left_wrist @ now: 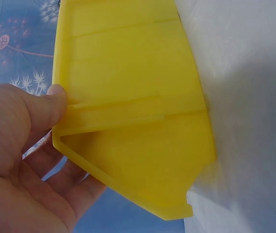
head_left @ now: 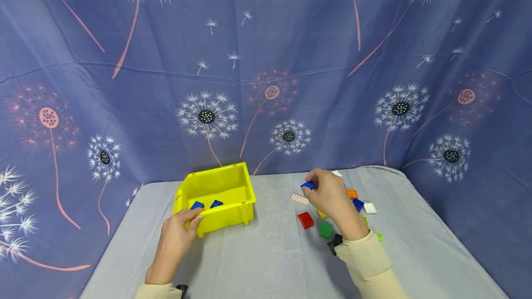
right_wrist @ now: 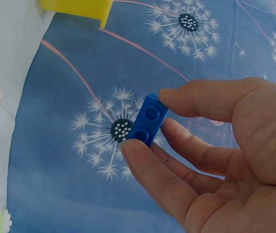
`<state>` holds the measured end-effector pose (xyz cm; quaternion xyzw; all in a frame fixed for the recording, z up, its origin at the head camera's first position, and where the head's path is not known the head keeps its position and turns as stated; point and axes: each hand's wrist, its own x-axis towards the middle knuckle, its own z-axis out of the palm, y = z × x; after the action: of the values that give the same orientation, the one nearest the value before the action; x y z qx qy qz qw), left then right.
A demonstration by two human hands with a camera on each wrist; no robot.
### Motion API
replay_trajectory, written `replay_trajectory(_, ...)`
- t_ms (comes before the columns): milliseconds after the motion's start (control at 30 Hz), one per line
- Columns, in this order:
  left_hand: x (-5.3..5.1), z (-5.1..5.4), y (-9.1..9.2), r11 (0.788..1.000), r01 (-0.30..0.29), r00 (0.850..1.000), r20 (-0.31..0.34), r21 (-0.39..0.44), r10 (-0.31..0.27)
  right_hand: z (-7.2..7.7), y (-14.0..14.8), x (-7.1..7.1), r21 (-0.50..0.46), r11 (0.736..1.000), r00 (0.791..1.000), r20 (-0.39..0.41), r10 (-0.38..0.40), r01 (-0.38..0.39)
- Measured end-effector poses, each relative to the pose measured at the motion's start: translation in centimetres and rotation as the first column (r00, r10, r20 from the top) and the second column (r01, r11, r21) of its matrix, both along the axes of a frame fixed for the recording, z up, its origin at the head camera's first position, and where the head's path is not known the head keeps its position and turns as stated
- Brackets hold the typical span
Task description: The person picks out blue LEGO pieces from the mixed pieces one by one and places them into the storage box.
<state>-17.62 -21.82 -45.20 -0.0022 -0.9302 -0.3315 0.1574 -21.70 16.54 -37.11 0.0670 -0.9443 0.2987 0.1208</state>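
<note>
A yellow bin stands at the left of the table with two blue bricks inside. My left hand grips the near left corner of its rim; in the left wrist view the thumb lies on the outer wall and the fingers curl under the edge. My right hand is above the loose bricks on the right, pinching a small blue brick. Two studs show on that brick in the right wrist view, held by its ends between thumb and fingertips.
Around and below my right hand lie a pale pink studded brick, a red brick, a green brick, an orange brick, a white brick and a blue brick. A patterned cloth hangs behind the table.
</note>
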Motion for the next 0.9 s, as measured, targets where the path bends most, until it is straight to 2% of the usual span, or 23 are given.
replay_trajectory(367,0.0,0.0,-0.1,1.0,0.01,1.0,0.004,-0.009,-0.01,1.0,-1.4,0.1,-0.034,0.999,1.0,0.002,0.016,-0.016)
replay_trajectory(667,-0.1,0.0,-0.1,1.0,-0.018,1.0,0.013,0.002,0.018,1.5,-2.6,0.0,-0.073,0.996,0.999,-0.014,0.052,-0.053)
replay_trajectory(900,-0.1,-0.1,0.0,1.0,0.001,1.0,0.005,0.012,-0.001,1.8,-3.4,0.0,-0.087,0.994,0.998,-0.019,0.062,-0.063)
